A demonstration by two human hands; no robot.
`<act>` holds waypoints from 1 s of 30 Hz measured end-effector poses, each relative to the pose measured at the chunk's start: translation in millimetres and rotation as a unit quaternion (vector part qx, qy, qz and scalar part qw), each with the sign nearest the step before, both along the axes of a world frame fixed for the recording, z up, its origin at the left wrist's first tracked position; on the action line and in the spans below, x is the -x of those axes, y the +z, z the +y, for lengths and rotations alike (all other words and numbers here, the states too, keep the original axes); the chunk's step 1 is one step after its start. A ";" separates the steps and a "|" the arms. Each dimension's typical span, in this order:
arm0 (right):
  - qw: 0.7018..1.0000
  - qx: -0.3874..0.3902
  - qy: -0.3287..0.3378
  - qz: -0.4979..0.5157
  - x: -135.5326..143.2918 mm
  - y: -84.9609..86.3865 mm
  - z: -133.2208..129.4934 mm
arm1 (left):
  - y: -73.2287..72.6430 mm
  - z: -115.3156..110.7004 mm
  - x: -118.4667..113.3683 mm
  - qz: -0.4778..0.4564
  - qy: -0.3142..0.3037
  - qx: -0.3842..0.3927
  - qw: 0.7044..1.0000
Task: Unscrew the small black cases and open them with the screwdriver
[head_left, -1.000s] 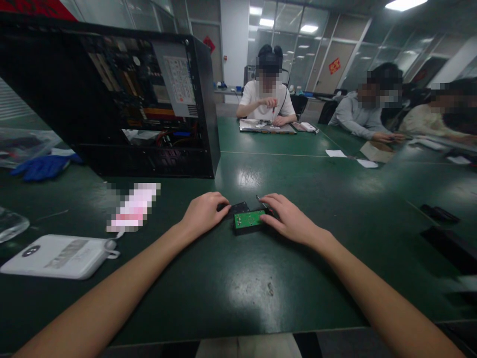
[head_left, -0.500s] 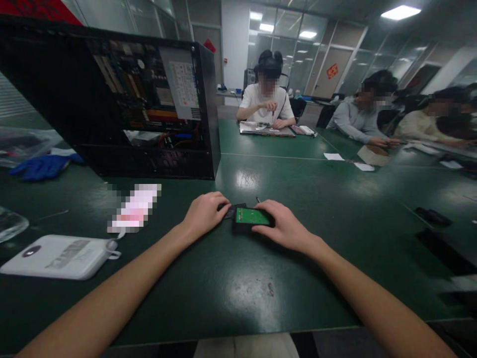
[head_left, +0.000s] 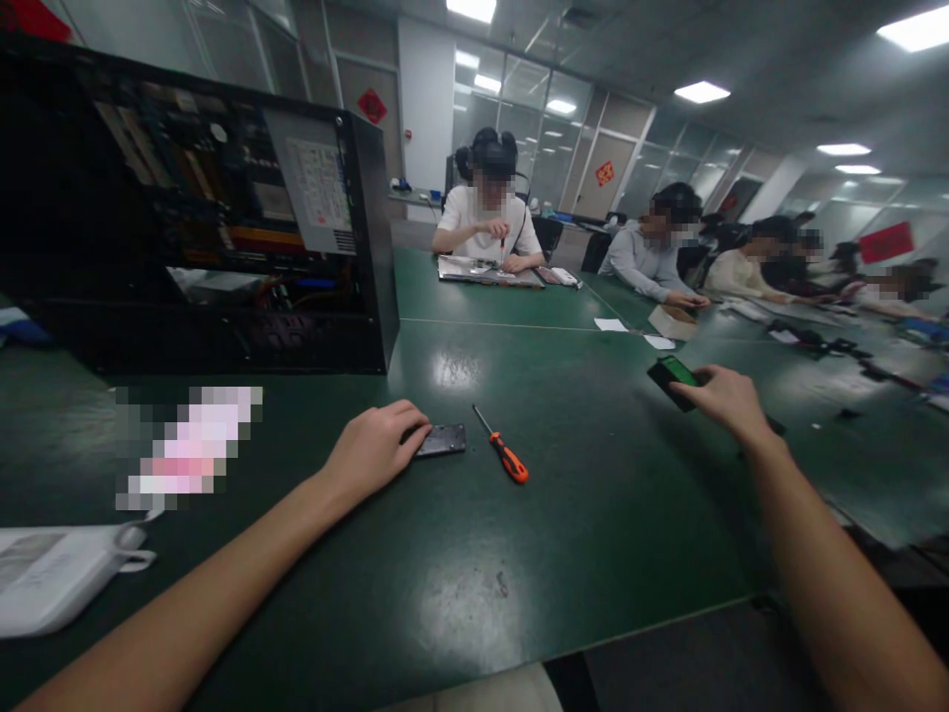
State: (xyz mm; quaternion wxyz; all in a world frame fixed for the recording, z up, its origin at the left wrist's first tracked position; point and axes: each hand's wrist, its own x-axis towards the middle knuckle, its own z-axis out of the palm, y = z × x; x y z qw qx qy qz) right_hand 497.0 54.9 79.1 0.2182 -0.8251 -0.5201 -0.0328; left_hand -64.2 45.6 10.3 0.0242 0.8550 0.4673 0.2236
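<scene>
And there it went: your right hand [head_left: 731, 396] had swung the black box [head_left: 671, 386] away from the middle, off to the right! Your left hand [head_left: 378, 445] had stayed by the black cover [head_left: 446, 439], and the orange-handled screwdriver [head_left: 510, 460] had come into full view between your hands. The count: one box, one cover, one screwdriver, plus one computer case [head_left: 371, 247] and one white power bank [head_left: 51, 578] on the green table [head_left: 593, 514]. The box was tilted, its green circuit board [head_left: 678, 370] bright in the open face; the cover was flat, dark and rectangular. Your right thumb and fingers were closed around the box's near end. Your left fingers curled low, touching the cover's end; whether they pinched it, I couldn't tell.
</scene>
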 end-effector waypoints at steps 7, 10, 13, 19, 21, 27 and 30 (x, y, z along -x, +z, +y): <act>0.992 0.082 -0.097 -0.007 -85.6 -15.5 -31.4 | 0.4 -6.1 -6.0 -0.019 -0.019 -0.018 0.999; 0.992 0.086 -0.089 0.008 -80.1 -20.9 -34.2 | 1.3 -9.8 -9.6 -0.052 -0.035 -0.021 0.998; 0.998 0.023 -0.059 0.000 -46.1 -20.0 -31.7 | 1.8 -13.3 -13.3 -0.089 -0.067 -0.027 0.993; 0.970 -0.013 0.227 0.089 114.3 -24.4 -39.6 | 0.5 -27.9 -25.2 -0.122 -0.212 -0.045 0.969; 0.893 0.061 0.395 0.205 177.3 -25.6 -52.3 | 0.6 -35.5 -30.7 -0.119 -0.251 -0.045 0.959; 0.728 0.166 0.595 0.296 281.2 -19.8 -79.5 | 1.3 -48.5 -35.3 -0.138 -0.322 -0.095 0.932; 0.653 0.254 0.589 0.403 293.6 -27.0 -81.1 | 3.3 -49.4 -30.7 -0.134 -0.301 -0.098 0.939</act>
